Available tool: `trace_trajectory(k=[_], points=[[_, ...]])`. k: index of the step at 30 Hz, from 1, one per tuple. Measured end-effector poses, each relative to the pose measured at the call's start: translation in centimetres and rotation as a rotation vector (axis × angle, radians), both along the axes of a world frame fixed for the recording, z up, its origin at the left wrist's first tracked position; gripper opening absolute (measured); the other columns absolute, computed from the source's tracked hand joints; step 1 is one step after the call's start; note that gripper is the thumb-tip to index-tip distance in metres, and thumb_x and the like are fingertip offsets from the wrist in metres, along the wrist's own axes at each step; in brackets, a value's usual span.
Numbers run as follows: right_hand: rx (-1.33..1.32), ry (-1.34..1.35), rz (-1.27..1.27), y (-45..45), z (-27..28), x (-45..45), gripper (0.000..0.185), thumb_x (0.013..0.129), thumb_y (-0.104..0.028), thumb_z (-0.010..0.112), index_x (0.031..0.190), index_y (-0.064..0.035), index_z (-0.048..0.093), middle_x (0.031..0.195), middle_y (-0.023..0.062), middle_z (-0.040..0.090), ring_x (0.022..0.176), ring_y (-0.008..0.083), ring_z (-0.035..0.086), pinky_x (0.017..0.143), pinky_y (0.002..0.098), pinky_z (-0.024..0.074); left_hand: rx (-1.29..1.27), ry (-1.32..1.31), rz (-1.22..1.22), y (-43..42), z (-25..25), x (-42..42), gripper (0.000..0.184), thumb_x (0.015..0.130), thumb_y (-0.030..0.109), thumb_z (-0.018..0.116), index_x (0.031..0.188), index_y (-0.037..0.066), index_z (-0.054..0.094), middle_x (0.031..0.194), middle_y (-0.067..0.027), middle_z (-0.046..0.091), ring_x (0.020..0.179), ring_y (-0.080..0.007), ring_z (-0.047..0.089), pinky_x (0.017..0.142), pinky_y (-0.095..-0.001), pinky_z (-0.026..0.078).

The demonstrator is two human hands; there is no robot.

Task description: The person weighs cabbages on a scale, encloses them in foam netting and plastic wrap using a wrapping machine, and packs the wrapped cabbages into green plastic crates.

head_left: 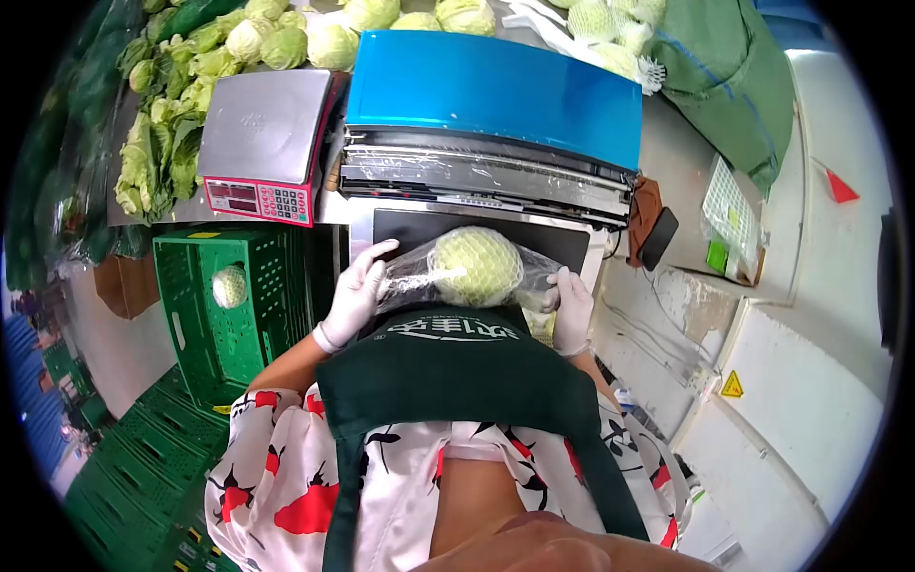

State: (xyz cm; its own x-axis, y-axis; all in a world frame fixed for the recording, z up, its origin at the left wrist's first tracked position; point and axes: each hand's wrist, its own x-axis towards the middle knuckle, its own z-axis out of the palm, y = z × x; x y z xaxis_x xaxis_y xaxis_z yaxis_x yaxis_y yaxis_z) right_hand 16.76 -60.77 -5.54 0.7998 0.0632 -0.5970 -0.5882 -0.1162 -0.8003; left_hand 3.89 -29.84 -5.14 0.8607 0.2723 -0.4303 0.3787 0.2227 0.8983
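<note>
A pale green cabbage (477,262) in a white mesh net sits in front of my apron, over the black plate (400,225) of the wrapping machine. Clear plastic film (412,275) stretches across it to both sides. At the left end, my left hand (355,294), in a white glove, has its fingers closed on the film. My right hand (572,310), gloved too, pinches the film's right end. Part of another netted cabbage (539,326) shows below, mostly hidden by the apron.
The blue-topped wrapping machine (496,91) stands just ahead. Left of it is a red scale (262,129) with a metal pan. A green crate (205,367) at the left holds one netted cabbage (229,286). Loose cabbages (334,46) and leaves lie behind. A green sack (729,86) stands back right.
</note>
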Motion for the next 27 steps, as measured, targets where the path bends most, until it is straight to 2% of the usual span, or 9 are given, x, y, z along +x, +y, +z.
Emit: trace_trajectory(k=[4, 7, 10, 14, 17, 19, 22, 25, 27], points=[[0.221, 0.684, 0.104, -4.7, -9.1, -4.5, 0.036, 0.095, -0.038, 0.063, 0.077, -0.0058, 0.064, 0.063, 0.0027, 0.057, 0.058, 0.0152, 0.058, 0.056, 0.0298, 0.0473, -0.087, 0.314, -0.230, -0.1, -6.0, -3.3, 0.030, 0.103, 0.008, 0.045, 0.126, 0.003, 0.063, 0.084, 0.0022, 0.063, 0.065, -0.0032, 0.048, 0.060, -0.0211, 0.041], [-0.285, -0.128, 0.876, -2.8, -15.0, -7.4, 0.029, 0.096, -0.032, 0.061, 0.086, -0.0053, 0.066, 0.075, 0.0049, 0.062, 0.070, 0.0177, 0.062, 0.063, 0.0326, 0.0504, 0.322, 0.123, -0.630, -3.0, -10.8, -2.7, 0.023, 0.095, 0.019, 0.057, 0.107, 0.004, 0.070, 0.085, -0.0136, 0.071, 0.069, -0.0320, 0.067, 0.065, -0.0409, 0.052], [0.453, 0.345, 0.574, 2.0, -16.1, -7.6, 0.023, 0.096, -0.027, 0.060, 0.093, -0.0048, 0.066, 0.084, 0.0064, 0.064, 0.079, 0.0192, 0.063, 0.068, 0.0343, 0.0518, 0.838, -0.070, -1.209, -4.1, -12.5, -0.7, 0.017, 0.086, 0.016, 0.057, 0.088, 0.004, 0.069, 0.069, -0.0179, 0.065, 0.064, -0.0359, 0.065, 0.062, -0.0463, 0.052], [1.000, 0.773, 0.093, 6.5, -8.2, -5.3, 0.019, 0.096, -0.021, 0.059, 0.102, -0.0041, 0.067, 0.097, 0.0083, 0.067, 0.091, 0.0212, 0.066, 0.075, 0.0366, 0.0538, 0.914, -0.498, -0.995, -2.2, -9.0, 1.2, 0.014, 0.079, 0.020, 0.061, 0.078, 0.007, 0.064, 0.058, -0.0116, 0.058, 0.053, -0.0318, 0.059, 0.053, -0.0449, 0.048], [0.889, 0.711, 0.221, 8.7, -3.0, -1.8, 0.020, 0.097, -0.017, 0.058, 0.108, -0.0035, 0.067, 0.106, 0.0098, 0.069, 0.100, 0.0227, 0.067, 0.081, 0.0383, 0.0553, 1.268, -0.478, -0.730, -0.7, -0.1, 7.3, 0.032, 0.086, 0.012, 0.059, 0.116, 0.010, 0.069, 0.065, -0.0048, 0.061, 0.051, -0.0226, 0.058, 0.051, -0.0359, 0.049], [0.949, 0.649, 0.492, 10.1, -0.8, 1.3, 0.029, 0.095, -0.008, 0.056, 0.123, -0.0031, 0.061, 0.117, 0.0109, 0.066, 0.106, 0.0211, 0.065, 0.089, 0.0360, 0.0535, 0.579, -0.592, -0.139, -1.2, 1.9, 10.3, 0.031, 0.094, 0.006, 0.061, 0.125, 0.008, 0.066, 0.081, -0.0062, 0.069, 0.059, -0.0093, 0.058, 0.055, -0.0247, 0.046], [0.448, -0.370, 1.157, 12.5, 0.7, 2.7, 0.029, 0.093, -0.007, 0.057, 0.121, -0.0023, 0.061, 0.118, 0.0104, 0.065, 0.107, 0.0203, 0.062, 0.094, 0.0347, 0.0502, -0.004, -0.291, -0.298, -2.4, 4.5, 11.9, 0.039, 0.094, 0.002, 0.059, 0.133, 0.004, 0.060, 0.083, 0.0032, 0.061, 0.064, -0.0057, 0.050, 0.063, -0.0168, 0.042], [0.344, -0.318, 0.473, 12.3, -0.3, 0.8, 0.030, 0.091, -0.003, 0.054, 0.120, 0.0012, 0.060, 0.118, 0.0129, 0.064, 0.111, 0.0211, 0.060, 0.099, 0.0341, 0.0467, -0.244, -0.472, -0.578, -1.0, 2.6, 10.5, 0.050, 0.103, 0.030, 0.048, 0.144, 0.002, 0.046, 0.139, -0.0102, 0.051, 0.113, -0.0171, 0.057, 0.100, -0.0325, 0.044], [0.162, -0.353, 0.097, 12.0, -2.0, 0.3, 0.030, 0.091, 0.002, 0.051, 0.120, 0.0041, 0.059, 0.119, 0.0136, 0.063, 0.114, 0.0201, 0.058, 0.103, 0.0326, 0.0438, -0.907, 0.062, -0.459, 0.9, 0.4, 7.1, 0.058, 0.100, 0.043, 0.050, 0.137, -0.002, 0.052, 0.136, -0.0137, 0.057, 0.117, -0.0229, 0.060, 0.108, -0.0354, 0.040]])
